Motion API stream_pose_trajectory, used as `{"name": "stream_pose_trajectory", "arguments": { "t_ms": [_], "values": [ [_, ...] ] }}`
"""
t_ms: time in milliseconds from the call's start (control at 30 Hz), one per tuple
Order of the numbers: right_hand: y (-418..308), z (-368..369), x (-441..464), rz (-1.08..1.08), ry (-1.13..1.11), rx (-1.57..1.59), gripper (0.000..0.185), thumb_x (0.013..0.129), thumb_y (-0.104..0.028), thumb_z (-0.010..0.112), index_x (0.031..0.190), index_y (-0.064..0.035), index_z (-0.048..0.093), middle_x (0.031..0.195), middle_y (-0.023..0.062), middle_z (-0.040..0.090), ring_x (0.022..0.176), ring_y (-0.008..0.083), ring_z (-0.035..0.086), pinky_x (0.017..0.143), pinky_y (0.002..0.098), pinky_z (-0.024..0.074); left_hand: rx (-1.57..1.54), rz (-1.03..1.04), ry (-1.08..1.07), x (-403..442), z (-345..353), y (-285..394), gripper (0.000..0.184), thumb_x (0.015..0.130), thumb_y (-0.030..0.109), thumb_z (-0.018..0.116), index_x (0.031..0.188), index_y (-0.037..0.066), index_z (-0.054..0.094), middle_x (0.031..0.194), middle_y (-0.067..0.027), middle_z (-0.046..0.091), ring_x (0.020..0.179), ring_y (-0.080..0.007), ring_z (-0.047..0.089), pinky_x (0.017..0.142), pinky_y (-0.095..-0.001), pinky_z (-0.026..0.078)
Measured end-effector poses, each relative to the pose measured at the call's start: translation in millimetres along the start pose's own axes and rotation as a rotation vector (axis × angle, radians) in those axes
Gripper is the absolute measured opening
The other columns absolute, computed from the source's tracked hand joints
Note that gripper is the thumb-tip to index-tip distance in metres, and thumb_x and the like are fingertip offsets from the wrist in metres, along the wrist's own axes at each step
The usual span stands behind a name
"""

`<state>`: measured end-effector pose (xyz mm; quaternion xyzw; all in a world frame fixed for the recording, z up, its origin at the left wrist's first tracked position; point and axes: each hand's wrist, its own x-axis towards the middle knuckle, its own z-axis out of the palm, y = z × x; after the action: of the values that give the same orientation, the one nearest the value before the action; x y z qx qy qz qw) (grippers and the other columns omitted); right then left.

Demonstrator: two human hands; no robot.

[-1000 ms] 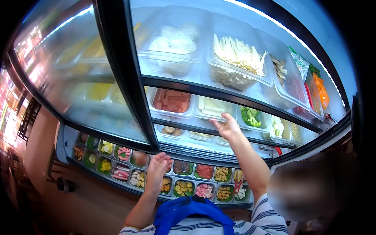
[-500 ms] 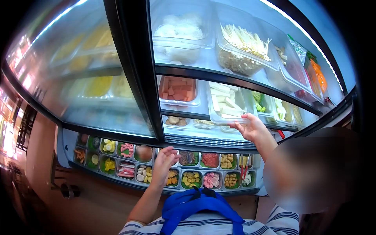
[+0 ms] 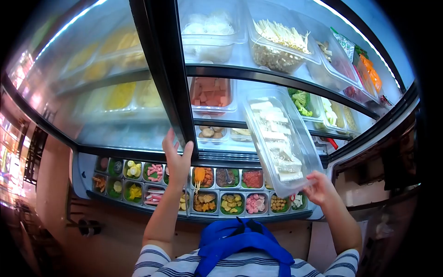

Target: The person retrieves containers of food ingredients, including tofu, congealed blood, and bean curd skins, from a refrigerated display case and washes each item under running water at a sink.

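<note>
My right hand (image 3: 320, 188) grips the near corner of a clear plastic container (image 3: 307, 138), thumb over the rim. White oblong pieces (image 3: 278, 131), perhaps tofu, lie in a row inside it. The container slants down toward me, its far end still within the glass-fronted fridge and its near end over the metal food pans. On the left, my left hand (image 3: 176, 157) is raised against the lower end of the black door frame (image 3: 166, 78). Its fingers and thumb are spread, with the frame between them.
Clear tubs on the fridge shelves hold enoki mushrooms (image 3: 281, 37), pink blocks (image 3: 210, 92), round mushrooms (image 3: 211, 132) and broccoli (image 3: 301, 102). Several small metal pans (image 3: 204, 201) of food line the counter below. Fogged glass (image 3: 106, 83) covers the left side.
My right hand has drawn the container off the shelf, down and toward me. My left hand has moved up and left from above the pans to the door frame.
</note>
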<state>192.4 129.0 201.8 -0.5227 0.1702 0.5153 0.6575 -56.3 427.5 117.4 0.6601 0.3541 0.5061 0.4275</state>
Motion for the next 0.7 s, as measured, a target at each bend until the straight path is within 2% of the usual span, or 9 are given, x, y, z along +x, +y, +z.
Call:
{"name": "stream_pose_trajectory", "arguments": {
  "t_ms": [67,100,200,267,333,400,500,600,700],
  "values": [
    [9.4,-24.5,-9.7,0.019,-0.027,-0.027,0.033,0.07,-0.002,0.047,0.102,0.0058,0.042,0.096,0.0146,0.053,0.08,0.0248,0.058,0.059,0.0286,0.0553,0.065,0.133,-0.043,14.4,7.3,6.9,0.062,0.074,0.009,0.059,0.125,-0.002,0.024,0.12,-0.0197,0.028,0.11,-0.0262,0.035,0.091,-0.0353,0.033],
    [13.3,-33.5,-18.0,0.002,-0.038,-0.053,0.033,0.069,-0.002,0.047,0.101,0.0046,0.043,0.094,0.0135,0.055,0.077,0.0232,0.059,0.057,0.0284,0.055,0.182,0.179,0.045,18.1,13.4,11.8,0.057,0.074,0.01,0.06,0.12,-0.003,0.029,0.113,-0.0171,0.035,0.108,-0.0248,0.038,0.092,-0.0345,0.033],
    [27.6,-61.4,-41.4,-0.041,0.063,-0.091,0.025,0.07,-0.004,0.047,0.094,0.0024,0.048,0.087,0.012,0.057,0.068,0.021,0.059,0.055,0.0298,0.0544,0.158,0.116,0.115,29.1,24.6,16.7,0.05,0.073,0.011,0.061,0.112,-0.004,0.034,0.11,-0.0163,0.037,0.1,-0.0241,0.042,0.087,-0.0338,0.036],
    [37.4,-99.8,-43.1,-0.019,0.04,-0.061,0.02,0.07,-0.004,0.048,0.089,0.0016,0.049,0.084,0.0117,0.058,0.067,0.0211,0.059,0.055,0.0308,0.0543,0.297,0.18,0.128,33.9,29.1,20.1,0.047,0.071,0.013,0.063,0.105,-0.005,0.036,0.104,-0.0177,0.04,0.094,-0.0271,0.045,0.082,-0.0347,0.037],
    [42.5,-133.8,-52.5,0.006,0.037,-0.042,0.016,0.069,-0.004,0.049,0.084,0.0009,0.051,0.08,0.0114,0.058,0.066,0.0212,0.06,0.055,0.0318,0.0542,0.434,0.145,0.22,36.8,36.9,16.1,0.049,0.067,0.012,0.062,0.103,-0.006,0.034,0.1,-0.0224,0.039,0.094,-0.0364,0.042,0.086,-0.04,0.032],
    [48.9,-157.4,-62.9,-0.048,0.035,-0.097,0.01,0.068,-0.003,0.05,0.077,0.0001,0.052,0.077,0.0109,0.058,0.065,0.0217,0.06,0.054,0.032,0.054,0.496,0.063,0.276,41.4,45.3,18.7,0.052,0.063,0.018,0.061,0.099,-0.007,0.034,0.1,-0.0249,0.04,0.096,-0.0403,0.04,0.087,-0.0421,0.031],
    [55.1,-198.0,-76.1,-0.062,0.058,-0.061,0.011,0.067,-0.002,0.05,0.078,0.0007,0.052,0.078,0.0128,0.058,0.061,0.0234,0.06,0.051,0.0334,0.0537,0.585,-0.04,0.318,47.7,56.5,25.4,0.059,0.06,0.023,0.062,0.099,-0.01,0.033,0.104,-0.0281,0.039,0.101,-0.0412,0.038,0.091,-0.0417,0.029],
    [61.4,-242.9,-91.6,-0.104,0.101,-0.029,0.018,0.067,-0.002,0.05,0.084,0.0025,0.052,0.079,0.015,0.059,0.06,0.0252,0.06,0.05,0.0346,0.0538,0.692,-0.011,0.341,39.1,81.6,30.5,0.064,0.058,0.024,0.064,0.101,-0.01,0.03,0.107,-0.0295,0.037,0.104,-0.0421,0.035,0.093,-0.0414,0.028],
    [64.3,-293.9,-100.9,-0.135,0.088,0.005,0.024,0.066,-0.003,0.051,0.089,0.002,0.054,0.084,0.0141,0.059,0.07,0.0245,0.06,0.054,0.0357,0.0548,0.726,0.023,0.265,15.3,124.2,44.2,0.065,0.058,0.025,0.063,0.1,-0.012,0.029,0.108,-0.0306,0.036,0.106,-0.0429,0.033,0.094,-0.0434,0.026]
  ]
}}
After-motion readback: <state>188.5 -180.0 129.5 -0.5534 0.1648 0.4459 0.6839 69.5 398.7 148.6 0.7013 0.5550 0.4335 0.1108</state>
